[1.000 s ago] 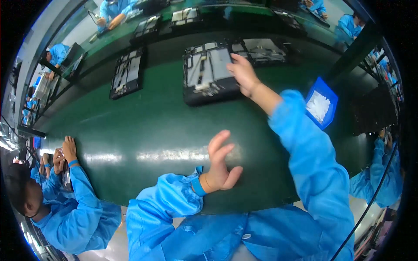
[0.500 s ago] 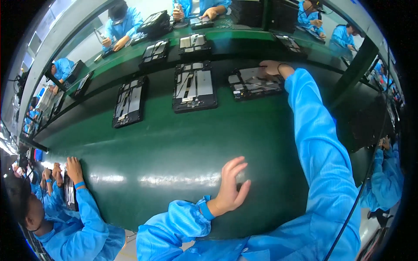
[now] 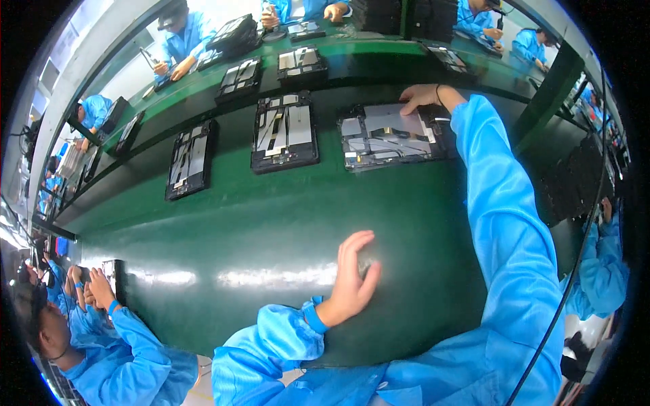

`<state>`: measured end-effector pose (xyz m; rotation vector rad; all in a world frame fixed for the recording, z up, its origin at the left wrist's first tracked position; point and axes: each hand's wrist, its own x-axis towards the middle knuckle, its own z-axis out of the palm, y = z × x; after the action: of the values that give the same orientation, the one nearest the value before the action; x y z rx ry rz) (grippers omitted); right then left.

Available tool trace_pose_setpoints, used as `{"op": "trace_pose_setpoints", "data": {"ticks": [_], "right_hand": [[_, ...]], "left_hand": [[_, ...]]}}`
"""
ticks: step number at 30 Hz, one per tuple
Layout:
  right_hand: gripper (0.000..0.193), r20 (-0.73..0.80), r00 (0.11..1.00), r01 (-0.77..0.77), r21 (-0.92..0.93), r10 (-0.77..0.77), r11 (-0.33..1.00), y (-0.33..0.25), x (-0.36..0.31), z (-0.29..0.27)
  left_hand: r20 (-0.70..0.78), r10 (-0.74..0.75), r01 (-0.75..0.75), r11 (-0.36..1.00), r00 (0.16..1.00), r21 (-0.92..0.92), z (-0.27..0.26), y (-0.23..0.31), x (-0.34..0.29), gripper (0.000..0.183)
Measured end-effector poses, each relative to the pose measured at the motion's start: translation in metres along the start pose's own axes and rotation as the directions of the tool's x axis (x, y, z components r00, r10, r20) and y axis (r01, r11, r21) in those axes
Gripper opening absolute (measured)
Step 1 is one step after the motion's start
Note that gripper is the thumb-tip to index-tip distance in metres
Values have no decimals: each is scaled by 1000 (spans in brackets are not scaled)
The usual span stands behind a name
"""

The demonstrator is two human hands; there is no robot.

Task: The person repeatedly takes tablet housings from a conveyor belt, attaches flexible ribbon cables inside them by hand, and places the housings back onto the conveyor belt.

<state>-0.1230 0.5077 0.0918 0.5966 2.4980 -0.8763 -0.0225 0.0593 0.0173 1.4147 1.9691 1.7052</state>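
Note:
At the far right of the green bench, my right hand (image 3: 425, 98) grips the far edge of an opened tablet (image 3: 396, 139), thumb on its upper face and the other fingers partly hidden. The tablet lies crosswise, its grey battery panels, flat cables and black frame showing. My left hand (image 3: 350, 281) hovers over the near middle of the bench, holding nothing, fingers apart and slightly curled. Left of the gripped tablet rests a second opened tablet (image 3: 286, 132), and farther left a third one (image 3: 191, 160); neither is touched.
A raised shelf behind holds more opened tablets (image 3: 302, 62) and a dark stack (image 3: 233, 37). At the left, a co-worker's hand (image 3: 101, 289) is at another tablet (image 3: 116, 281). A green post (image 3: 552, 101) stands beyond my right arm; a black cable (image 3: 572, 277) hangs at the right.
The tablet under my right hand looks larger and turned a little, with more of its inside showing. My right thumb now lies over it. My left hand has shifted slightly up and left.

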Motion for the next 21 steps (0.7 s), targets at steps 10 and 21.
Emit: {"op": "trace_pose_setpoints", "data": {"ticks": [10,21], "right_hand": [[57,-310,845,452,-23,-436,892,-7,-81,-14],[58,-396,903,420,725,-168,547,-37,-214,165]], "left_hand": [[-68,-215,209,974,974,-89,15,-22,16,43],[-108,-291,217,872,951,-440,41,19,7,63]]}}
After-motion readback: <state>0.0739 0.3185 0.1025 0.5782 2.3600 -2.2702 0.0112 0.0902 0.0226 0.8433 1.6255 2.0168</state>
